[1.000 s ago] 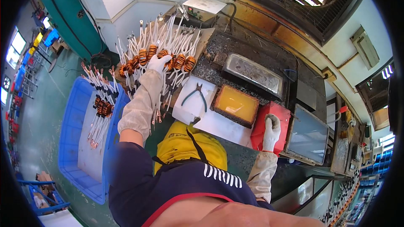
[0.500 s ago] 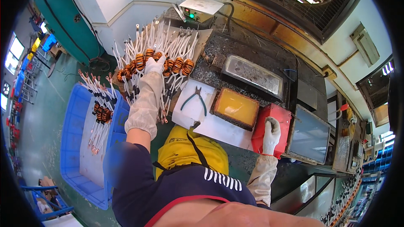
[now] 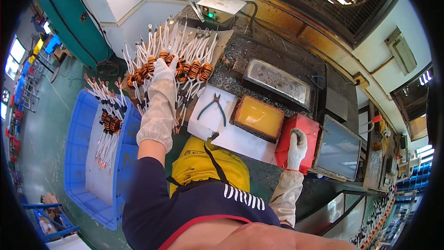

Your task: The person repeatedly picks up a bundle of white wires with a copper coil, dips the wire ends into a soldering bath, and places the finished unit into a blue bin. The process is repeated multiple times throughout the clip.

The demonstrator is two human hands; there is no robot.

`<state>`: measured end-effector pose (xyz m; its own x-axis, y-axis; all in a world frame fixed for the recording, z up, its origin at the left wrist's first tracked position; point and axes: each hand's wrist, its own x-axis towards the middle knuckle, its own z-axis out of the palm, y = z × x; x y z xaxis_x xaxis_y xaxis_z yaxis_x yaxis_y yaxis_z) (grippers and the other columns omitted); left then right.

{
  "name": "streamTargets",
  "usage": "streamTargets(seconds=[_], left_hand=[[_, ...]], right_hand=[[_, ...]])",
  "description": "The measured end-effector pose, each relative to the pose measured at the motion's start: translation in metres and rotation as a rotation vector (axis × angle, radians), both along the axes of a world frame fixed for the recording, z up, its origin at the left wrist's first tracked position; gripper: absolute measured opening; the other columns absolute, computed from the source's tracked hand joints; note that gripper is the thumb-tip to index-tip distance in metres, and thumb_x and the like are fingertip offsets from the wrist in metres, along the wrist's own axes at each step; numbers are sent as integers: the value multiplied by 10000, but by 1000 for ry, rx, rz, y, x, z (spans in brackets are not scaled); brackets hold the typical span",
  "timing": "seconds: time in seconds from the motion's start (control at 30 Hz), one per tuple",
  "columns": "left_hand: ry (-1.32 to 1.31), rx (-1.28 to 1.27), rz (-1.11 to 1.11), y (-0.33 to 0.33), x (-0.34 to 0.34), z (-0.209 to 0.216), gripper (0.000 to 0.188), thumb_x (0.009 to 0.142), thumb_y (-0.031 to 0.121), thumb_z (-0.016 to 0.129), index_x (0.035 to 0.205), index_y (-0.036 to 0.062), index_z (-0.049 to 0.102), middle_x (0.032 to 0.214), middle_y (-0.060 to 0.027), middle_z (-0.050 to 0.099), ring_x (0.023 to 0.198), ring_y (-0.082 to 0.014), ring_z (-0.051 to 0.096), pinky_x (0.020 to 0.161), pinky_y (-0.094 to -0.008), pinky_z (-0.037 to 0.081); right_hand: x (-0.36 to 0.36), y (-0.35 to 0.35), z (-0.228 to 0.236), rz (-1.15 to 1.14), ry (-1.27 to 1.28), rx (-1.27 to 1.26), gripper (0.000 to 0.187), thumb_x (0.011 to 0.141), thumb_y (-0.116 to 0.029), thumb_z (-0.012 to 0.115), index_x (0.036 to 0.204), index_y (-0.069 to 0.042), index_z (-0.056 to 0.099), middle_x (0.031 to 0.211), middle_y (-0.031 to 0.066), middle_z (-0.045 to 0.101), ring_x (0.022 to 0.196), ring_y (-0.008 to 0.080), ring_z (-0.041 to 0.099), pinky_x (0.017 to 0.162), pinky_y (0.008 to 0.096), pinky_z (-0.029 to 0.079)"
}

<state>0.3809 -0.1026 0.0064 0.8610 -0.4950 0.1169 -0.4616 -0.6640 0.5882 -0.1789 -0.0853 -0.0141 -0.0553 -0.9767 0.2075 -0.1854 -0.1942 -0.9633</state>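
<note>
My left hand, in a white glove, reaches into a row of copper-wound ring coils with white leads. Its thumb and fingers are spread over the coils in the middle of the row; their tips are partly hidden. My right hand, also gloved, is curled with its knuckles up above a red metal box; whatever its fingers hold, if anything, is hidden. Between the hands, green-handled cutting pliers lie opened on a white sheet, beside a dark-rimmed block with a yellow top.
A blue bin at the left holds more leaded coils. Behind the yellow-topped block sits a metal-rimmed rectangular pot. A control box with a green light stands at the back. A grey panel lies right of the red box.
My left hand has shifted slightly left along the coil row, its thumb and fingers still apart. My right hand has kept its curled pose over the red box.
</note>
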Motion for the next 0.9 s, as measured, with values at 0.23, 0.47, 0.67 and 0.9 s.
streamTargets(seconds=[0.23,0.47,0.67,0.9], left_hand=[[-293,-208,-77,17,-6,-27,898,735,635,712,1332,36,411,1209,-221,509,1130,-380,501,964,-450,421],[-388,-358,-286,56,-33,-10,674,819,494,702,1287,53,499,1161,-158,570,1074,-309,559,945,-404,441],[150,-284,-598,126,-28,20,348,908,355,640,1076,51,654,1008,-131,665,941,-251,640,859,-350,485],[453,-548,-353,228,40,14,309,940,277,638,1115,22,640,958,-26,665,845,-94,598,772,-245,481]], right_hand=[[1,0,0,4,2,3,158,936,-11,535,1070,13,615,1007,56,650,925,123,598,861,258,481],[-4,-3,-9,24,-61,-3,168,934,-19,547,1083,10,622,1020,55,654,935,113,599,854,248,478],[-5,-4,-7,20,-159,18,171,931,-14,546,1084,6,620,1022,62,653,927,125,597,847,253,483],[-5,-3,-6,18,-202,20,160,949,-44,546,1082,7,618,1012,67,652,895,130,595,830,268,495]])
